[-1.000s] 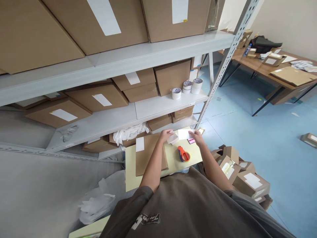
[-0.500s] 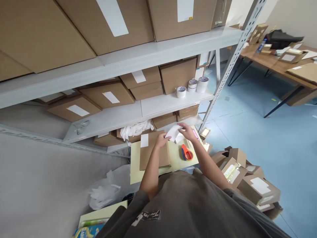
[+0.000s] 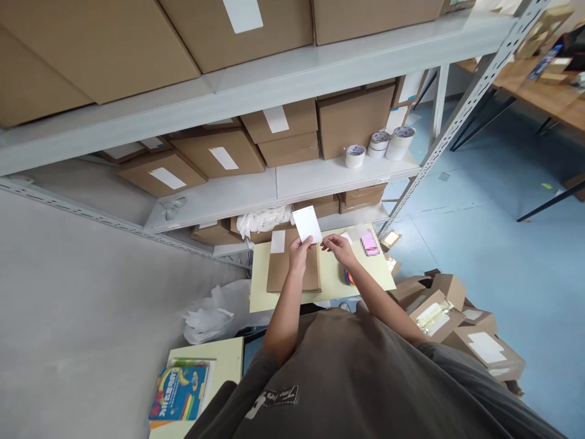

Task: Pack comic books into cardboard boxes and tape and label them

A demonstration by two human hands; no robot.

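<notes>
My left hand (image 3: 298, 253) pinches a small white paper sheet (image 3: 306, 222) by its lower edge, thumb on top. The sheet stands raised above the brown cardboard box (image 3: 287, 273), which lies flat with a white label (image 3: 278, 241) on its upper left. My right hand (image 3: 337, 246) hovers just right of the sheet, apart from it. Its fingers are loosely curled with a small gap, and nothing shows between them. A red and blue tape dispenser (image 3: 349, 278) sits beside my right forearm, partly hidden by it. A pink blurred-out item (image 3: 370, 242) lies farther right.
The pale yellow table (image 3: 261, 292) abuts a grey metal shelf (image 3: 320, 182) with boxes and white tape rolls (image 3: 355, 157). White plastic bags (image 3: 210, 314) are at the left, near a blue book (image 3: 180, 393). Several cardboard boxes (image 3: 484, 347) are heaped on the floor at right.
My right hand has let go of the paper sheet. My left hand now holds it alone, more upright and farther left. The camera view has shifted, uncovering more of the pink item and the book.
</notes>
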